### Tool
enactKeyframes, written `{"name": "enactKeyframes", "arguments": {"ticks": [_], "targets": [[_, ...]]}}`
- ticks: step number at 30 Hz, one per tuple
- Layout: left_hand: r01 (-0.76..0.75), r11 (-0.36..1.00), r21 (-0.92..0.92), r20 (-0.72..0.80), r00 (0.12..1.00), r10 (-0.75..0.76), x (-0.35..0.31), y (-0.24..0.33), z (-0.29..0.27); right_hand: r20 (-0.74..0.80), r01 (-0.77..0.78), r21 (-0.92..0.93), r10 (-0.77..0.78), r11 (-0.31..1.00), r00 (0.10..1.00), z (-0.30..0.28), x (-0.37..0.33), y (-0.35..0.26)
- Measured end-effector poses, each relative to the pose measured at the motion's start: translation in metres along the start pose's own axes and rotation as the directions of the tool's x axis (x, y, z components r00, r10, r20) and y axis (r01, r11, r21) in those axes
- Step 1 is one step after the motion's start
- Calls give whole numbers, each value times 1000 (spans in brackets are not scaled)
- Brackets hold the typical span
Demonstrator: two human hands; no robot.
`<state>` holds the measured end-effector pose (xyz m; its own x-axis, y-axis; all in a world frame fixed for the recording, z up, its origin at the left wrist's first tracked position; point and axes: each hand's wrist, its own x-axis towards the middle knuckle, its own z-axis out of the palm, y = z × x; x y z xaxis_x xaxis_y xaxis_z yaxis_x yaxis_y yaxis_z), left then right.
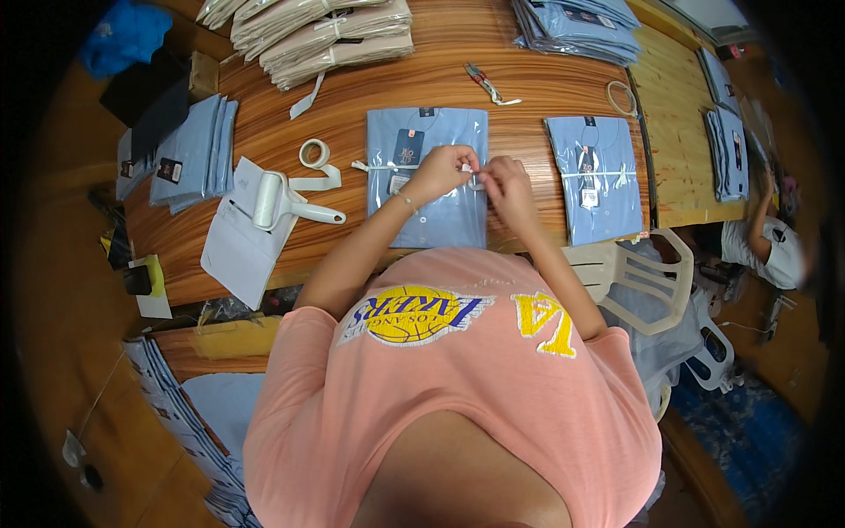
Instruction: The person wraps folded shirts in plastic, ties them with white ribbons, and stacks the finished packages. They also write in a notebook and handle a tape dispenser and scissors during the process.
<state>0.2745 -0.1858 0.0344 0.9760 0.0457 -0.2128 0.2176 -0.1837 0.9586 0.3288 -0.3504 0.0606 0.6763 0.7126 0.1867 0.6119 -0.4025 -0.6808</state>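
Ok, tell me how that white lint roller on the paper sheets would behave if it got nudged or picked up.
The lint roller would likely roll a little, since its drum is round, though its handle should soon stop it. It looks like light plastic, probably easy to lift. The loose paper sheets under it may slide along with it.

Lint roller (268,201) left of bagged shirt (429,176), scissors (482,82) behind.

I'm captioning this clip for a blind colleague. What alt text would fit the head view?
Seen from above, a person's left hand and right hand pinch a white ribbon across a bagged, folded blue shirt on a wooden table. A second tied shirt lies to its right; a lint roller and tape roll lie to its left.
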Motion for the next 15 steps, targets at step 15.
{"name": "enactKeyframes", "arguments": {"ticks": [15], "targets": [[-240,743,624,-288,814,504,-9,10,21,270,-374,512,268,773,925,20,31,47]]}}
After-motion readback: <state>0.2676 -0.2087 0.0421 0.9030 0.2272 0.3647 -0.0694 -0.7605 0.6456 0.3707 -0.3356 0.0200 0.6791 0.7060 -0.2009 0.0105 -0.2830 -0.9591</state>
